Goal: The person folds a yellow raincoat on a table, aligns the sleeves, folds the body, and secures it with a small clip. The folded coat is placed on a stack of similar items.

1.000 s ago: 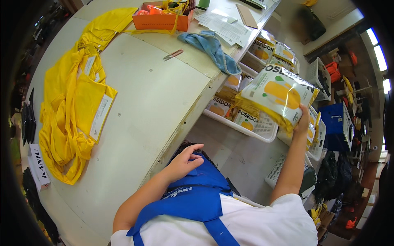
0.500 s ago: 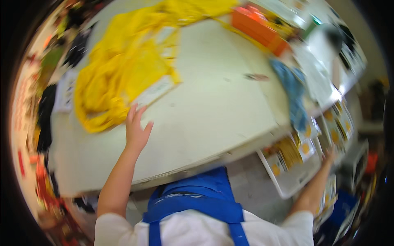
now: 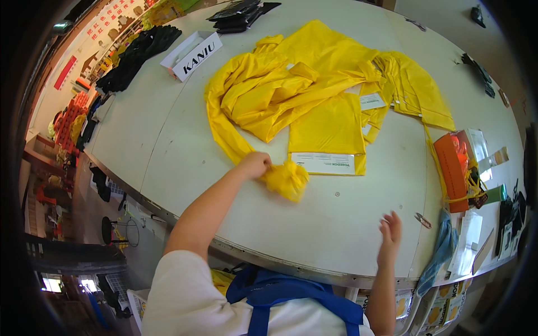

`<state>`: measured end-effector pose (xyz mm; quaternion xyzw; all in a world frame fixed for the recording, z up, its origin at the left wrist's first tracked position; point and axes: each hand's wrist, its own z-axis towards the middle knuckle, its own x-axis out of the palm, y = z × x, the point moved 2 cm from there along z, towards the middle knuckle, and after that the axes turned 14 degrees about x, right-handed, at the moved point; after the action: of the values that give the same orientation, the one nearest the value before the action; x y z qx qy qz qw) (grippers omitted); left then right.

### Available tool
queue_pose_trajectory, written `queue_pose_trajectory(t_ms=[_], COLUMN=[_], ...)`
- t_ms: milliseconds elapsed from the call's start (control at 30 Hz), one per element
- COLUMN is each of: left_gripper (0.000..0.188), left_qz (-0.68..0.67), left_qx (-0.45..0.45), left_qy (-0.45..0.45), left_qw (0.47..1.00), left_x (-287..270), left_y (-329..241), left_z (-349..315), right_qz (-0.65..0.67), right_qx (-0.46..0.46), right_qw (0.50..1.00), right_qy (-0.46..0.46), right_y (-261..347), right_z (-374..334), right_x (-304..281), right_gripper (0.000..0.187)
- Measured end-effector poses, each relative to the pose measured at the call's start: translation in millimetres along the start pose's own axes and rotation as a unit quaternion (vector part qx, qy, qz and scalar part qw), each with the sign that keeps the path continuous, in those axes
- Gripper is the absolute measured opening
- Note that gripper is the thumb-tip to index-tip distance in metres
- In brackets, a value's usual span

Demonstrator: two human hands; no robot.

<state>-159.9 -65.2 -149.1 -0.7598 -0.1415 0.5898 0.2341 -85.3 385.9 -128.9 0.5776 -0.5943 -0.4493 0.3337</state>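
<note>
My left hand is closed on a long strip of thin, shiny yellow material. Its bunched end hangs out beside my fingers, slightly blurred. The strip curves back to a crumpled yellow heap on the table, which looks like plastic or coated cloth. Against that heap lies a flat, folded yellow piece with a white printed label along its near edge. My right hand is over the table's near right part, fingers apart and a little curled, holding nothing. Small thread snips lie just right of it.
Folded yellow pieces fan out at the far right. An orange box and a blue cloth sit along the right side. A white box and a stack of black packets stand far left. Filled bins are below the table edge.
The view has turned, so the yellow heap shows farther right. My left hand, spread before, now grips the yellow strip. My right hand has come up from the bins to over the table.
</note>
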Motion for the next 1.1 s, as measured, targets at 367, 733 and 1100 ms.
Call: queue_pose_trajectory(t_ms=[367,733,1100], left_gripper=[0.078,0.044,0.068], left_qz=[0.037,-0.445,-0.004], left_qx=[0.084,0.049,-0.365], left_qy=[-0.297,-0.454,-0.523], left_qw=[0.950,0.770,0.771], left_x=[-78.7,-257.1,-331.7], left_y=[-44.9,181.6,413.8], left_z=[-38.7,-33.7,-275.6], right_qz=[-0.354,-0.202,-0.411], right_qx=[-0.144,-0.022,-0.102], right_qw=[0.915,0.978,0.900], right_qy=[0.130,0.048,-0.098], right_y=[93.2,116.3,170.5], right_z=[85.2,171.5,182.5], right_x=[310.7,329.8,193.8], right_gripper=[0.080,0.059,0.067])
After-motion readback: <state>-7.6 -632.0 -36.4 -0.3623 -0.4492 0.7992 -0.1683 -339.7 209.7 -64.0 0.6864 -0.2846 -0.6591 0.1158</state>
